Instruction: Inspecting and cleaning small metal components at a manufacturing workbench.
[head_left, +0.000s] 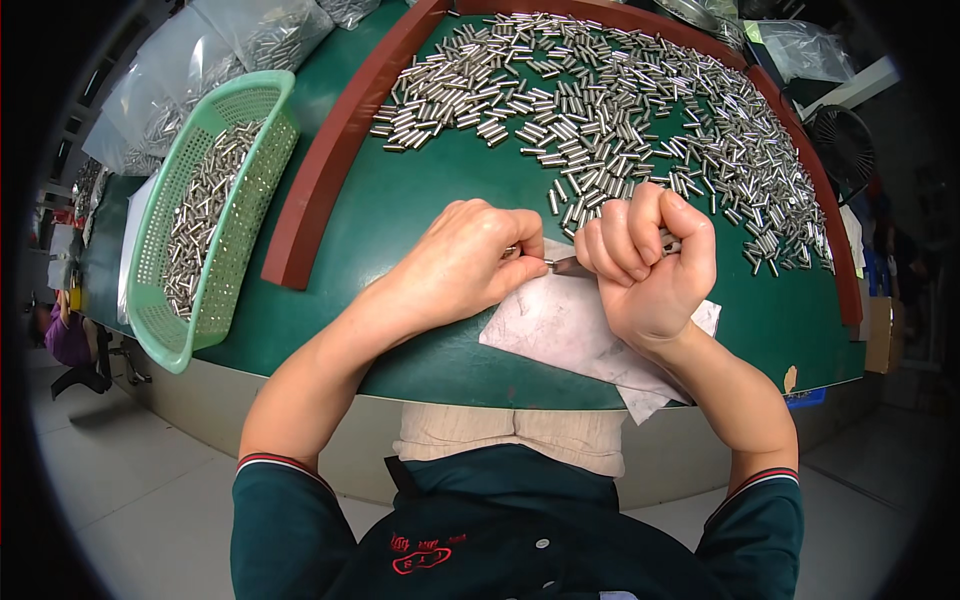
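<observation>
Near the table's front edge, my left hand (478, 250) is closed in a pinch on a small metal pin, mostly hidden by the fingers. My right hand (655, 260) is wrapped around a tool with a tapered grey metal tip (572, 267); its handle is hidden in the fist. The tip points left and meets the pin end at my left fingertips. Beneath both hands lies a stained whitish cloth (560, 325), one corner hanging over the edge. Just beyond my hands spread a great many loose short shiny metal pins (590, 110).
Reddish-brown wooden bars (335, 150) border the pins on the green tabletop (400, 210). A pale green perforated basket (150, 285) with more pins stands at left, clear plastic bags (175, 70) behind it. A small black fan (840, 145) is at far right. Another person (68, 335) sits far left.
</observation>
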